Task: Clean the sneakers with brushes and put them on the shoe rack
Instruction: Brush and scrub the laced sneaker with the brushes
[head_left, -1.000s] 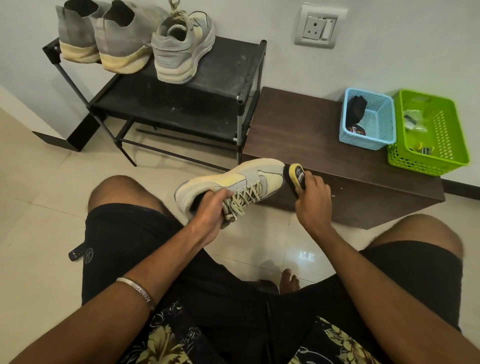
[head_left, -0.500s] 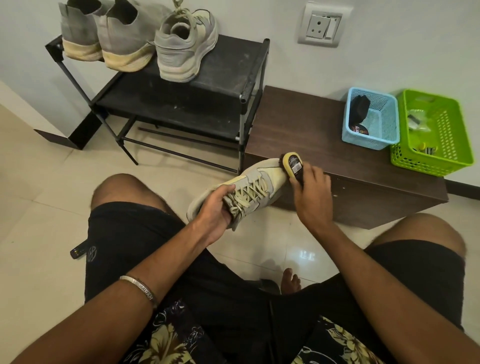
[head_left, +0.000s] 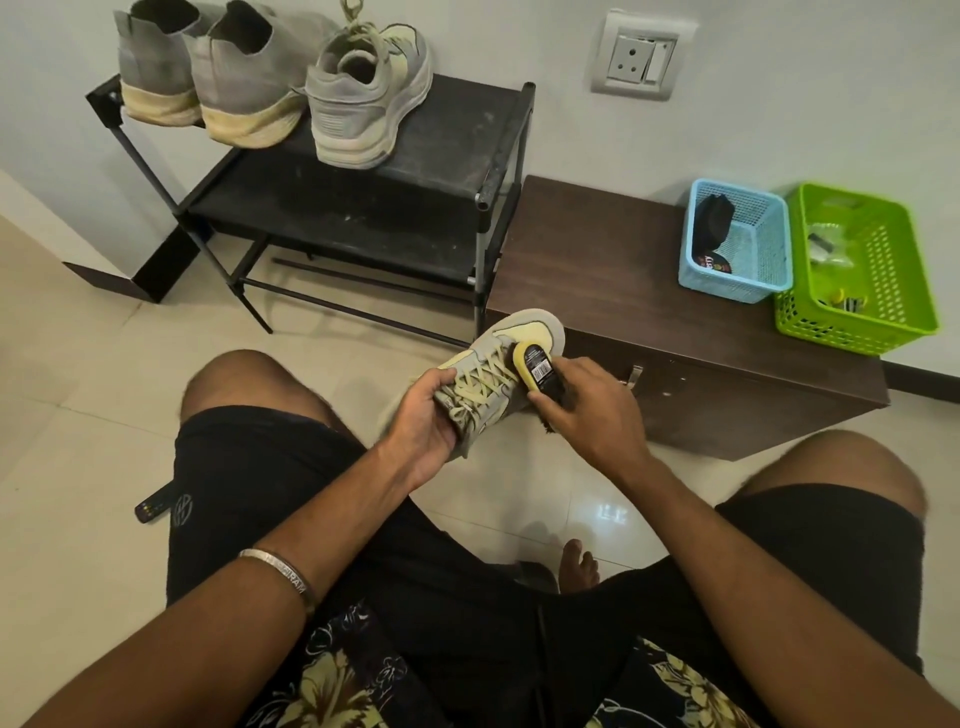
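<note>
Person seated low, knees apart, facing the wall. Left hand (head_left: 428, 415) grips a grey and pale-yellow sneaker (head_left: 498, 364) at its heel end, thumb over the laces, fingers curled under the collar; shoe held in the air between the knees, toe pointing away toward the dark wooden worktop (head_left: 613, 270). Silver bracelet (head_left: 283, 574) on the left wrist.

Right hand (head_left: 587, 410) closed round a brush (head_left: 535, 366) with a yellow back and a dark label carrying a barcode. Brush lies against the sneaker's upper, just beside the laces and behind the toe cap; dark bristles show below the fingers.

Black shoe rack (head_left: 363, 208) stands against the wall, left of the worktop and touching or nearly touching it. Top shelf carries three shoes, heels toward the viewer: two grey knit ones (head_left: 208, 67) at left, side by side, and one matching grey and yellow sneaker (head_left: 366, 88) to their right. Lower shelf bare and dusty.

On the worktop, far right: blue basket (head_left: 737, 244) holding a dark item and a round tin, and a green basket (head_left: 857, 265) touching its right side, small contents unclear. Wall socket (head_left: 641, 60) above. A bare foot (head_left: 576, 569) shows on the tiled floor between the legs
</note>
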